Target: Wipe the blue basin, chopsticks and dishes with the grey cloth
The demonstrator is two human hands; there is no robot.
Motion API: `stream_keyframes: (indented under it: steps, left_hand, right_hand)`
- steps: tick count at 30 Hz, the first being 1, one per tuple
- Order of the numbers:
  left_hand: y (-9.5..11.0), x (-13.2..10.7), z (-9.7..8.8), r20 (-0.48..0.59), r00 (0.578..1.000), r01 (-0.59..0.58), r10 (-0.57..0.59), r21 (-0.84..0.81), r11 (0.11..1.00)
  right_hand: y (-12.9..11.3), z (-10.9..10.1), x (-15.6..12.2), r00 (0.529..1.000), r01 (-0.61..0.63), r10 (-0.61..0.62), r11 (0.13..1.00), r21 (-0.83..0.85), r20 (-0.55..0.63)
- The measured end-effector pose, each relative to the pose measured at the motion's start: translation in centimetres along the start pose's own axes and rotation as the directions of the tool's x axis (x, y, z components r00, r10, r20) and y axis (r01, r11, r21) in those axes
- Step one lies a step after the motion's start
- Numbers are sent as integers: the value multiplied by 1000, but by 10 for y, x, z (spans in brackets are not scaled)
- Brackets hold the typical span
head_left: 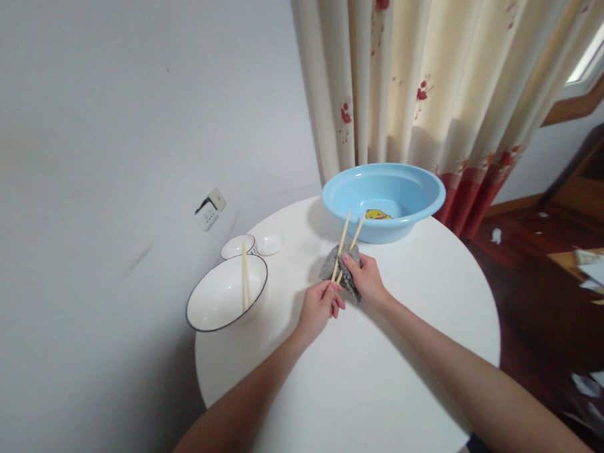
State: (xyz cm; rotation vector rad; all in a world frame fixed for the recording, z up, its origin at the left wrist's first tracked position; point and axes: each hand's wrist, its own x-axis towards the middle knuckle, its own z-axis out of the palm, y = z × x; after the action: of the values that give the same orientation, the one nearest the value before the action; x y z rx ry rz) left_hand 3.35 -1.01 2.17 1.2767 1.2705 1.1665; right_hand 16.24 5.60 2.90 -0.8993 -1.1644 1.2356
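Two light wooden chopsticks [345, 232] slant upward in front of me, their far ends spread apart toward the blue basin. My left hand [319, 306] pinches their lower ends between thumb and fingers. A grey cloth [332, 262] is bunched around the middle of the chopsticks. My right hand [365, 277] is closed on this cloth, thumb on top, pressing it against the sticks. Part of the cloth hangs below the right hand. Both hands are close together above the white round table [368, 377].
A light blue basin [431, 197] with a yellow duck picture stands at the back right. At the left are a large white bowl [215, 297] holding another pair of chopsticks [245, 282], a small bowl [233, 247] and a small dish [270, 244]. Wall and curtain [400, 68] border the table.
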Motion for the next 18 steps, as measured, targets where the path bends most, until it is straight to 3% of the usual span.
stream_keyframes:
  steps: [12,15,18]
  left_hand:
    - [-7,-2,2,110,993,33,-31,-17,999]
    - [-6,-2,2,100,995,32,-29,-24,999]
    - [-4,-1,1,70,997,26,-24,-30,999]
  right_hand:
    - [-3,-25,21,961,72,-40,992,108,-274]
    - [-2,-22,19,971,53,-18,989,141,-239]
    - [2,-13,11,995,-4,16,994,114,-102]
